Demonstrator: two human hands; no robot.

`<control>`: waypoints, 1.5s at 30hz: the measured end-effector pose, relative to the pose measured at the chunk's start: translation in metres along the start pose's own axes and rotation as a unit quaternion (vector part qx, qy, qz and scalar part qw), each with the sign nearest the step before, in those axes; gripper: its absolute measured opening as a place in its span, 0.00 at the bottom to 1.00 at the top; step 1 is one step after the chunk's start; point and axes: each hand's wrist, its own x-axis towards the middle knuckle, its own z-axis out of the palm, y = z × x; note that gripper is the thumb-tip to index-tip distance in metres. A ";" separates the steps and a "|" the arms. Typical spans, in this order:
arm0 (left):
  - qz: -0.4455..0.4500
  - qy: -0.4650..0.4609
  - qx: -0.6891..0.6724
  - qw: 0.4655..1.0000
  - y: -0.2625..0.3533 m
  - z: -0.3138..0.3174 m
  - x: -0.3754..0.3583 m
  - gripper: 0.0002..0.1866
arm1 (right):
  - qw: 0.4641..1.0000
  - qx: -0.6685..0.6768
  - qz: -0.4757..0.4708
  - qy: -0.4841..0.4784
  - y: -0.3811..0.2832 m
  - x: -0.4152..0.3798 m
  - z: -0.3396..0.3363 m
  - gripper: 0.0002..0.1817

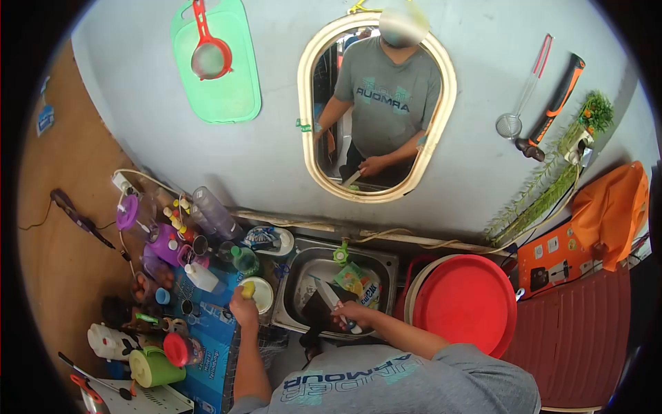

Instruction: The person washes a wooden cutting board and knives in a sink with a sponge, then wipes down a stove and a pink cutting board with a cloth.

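Note:
My left hand (243, 308) is closed on a small yellow-green thing (247, 290), perhaps a sponge, beside a round white container (262, 303). My right hand (353, 314) grips the handle of a knife (327, 292) over the sink's near side; its broad blade points up and left. Under the blade, the metal sink (301, 262) holds something dark (316, 309). Colourful packets (370, 292) lie at its right side, near a green tap handle (340, 253).
Red round trays (469, 303) stand right of the sink. Bottles, including a green one (244, 260), and jars crowd the blue-covered surface (214, 352) at left. A mirror (308, 76), a green cutting board (241, 90), strainers and a hammer (560, 96) hang on the wall.

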 end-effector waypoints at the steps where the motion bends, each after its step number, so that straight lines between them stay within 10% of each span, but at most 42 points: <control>1: -0.003 0.000 -0.001 1.000 0.011 -0.004 -0.004 0.16 | 1.000 0.000 0.009 -0.007 -0.003 -0.002 0.000 0.10; 8: -0.063 -0.122 -0.192 0.972 0.028 0.059 -0.072 0.14 | 0.991 0.100 0.032 -0.080 0.000 0.009 0.003 0.13; 9: -0.217 -0.196 -0.246 0.924 0.027 0.080 -0.085 0.11 | 0.991 0.101 0.038 -0.079 -0.002 0.009 0.006 0.13; 10: -0.411 -0.231 -0.435 0.768 0.030 0.095 -0.095 0.13 | 0.991 0.108 0.024 -0.082 -0.006 0.006 0.011 0.15; 12: -0.489 -0.277 -0.559 0.610 0.076 0.081 -0.097 0.18 | 0.991 0.106 0.006 -0.076 -0.011 0.004 0.019 0.17; 14: -0.417 -0.425 -0.603 0.531 0.038 0.123 -0.110 0.28 | 0.990 0.107 -0.039 -0.084 -0.002 0.019 0.018 0.11; 17: -0.523 -0.404 -0.640 0.393 0.074 0.098 -0.083 0.44 | 0.993 0.111 -0.016 -0.047 -0.013 0.017 0.029 0.11; 20: -0.456 -0.401 -0.665 0.434 0.059 0.103 -0.070 0.41 | 0.993 0.105 -0.039 -0.031 -0.021 0.016 0.042 0.11; 22: -0.364 -0.493 -0.698 0.370 0.040 0.114 -0.066 0.30 | 0.993 0.116 -0.037 0.000 -0.023 0.019 0.046 0.11; 23: -0.367 -0.497 -0.694 0.370 0.045 0.112 -0.067 0.30 | 0.992 0.123 -0.037 0.002 -0.022 0.022 0.048 0.11; 25: -0.397 -0.423 -0.500 0.643 0.065 0.106 -0.068 0.18 | 0.994 0.106 -0.021 0.015 -0.019 0.025 0.051 0.11; 28: -0.377 -0.378 -0.450 0.716 0.055 0.133 -0.058 0.15 | 0.995 0.093 -0.035 0.014 -0.021 0.019 0.053 0.10; 41: -0.404 -0.277 -0.487 0.723 0.078 0.163 -0.025 0.11 | 0.992 0.092 -0.060 0.062 -0.041 0.003 0.056 0.07; 45: -0.338 -0.358 -0.278 0.825 0.077 0.165 -0.017 0.12 | 0.990 0.103 -0.066 0.064 -0.046 -0.004 0.055 0.07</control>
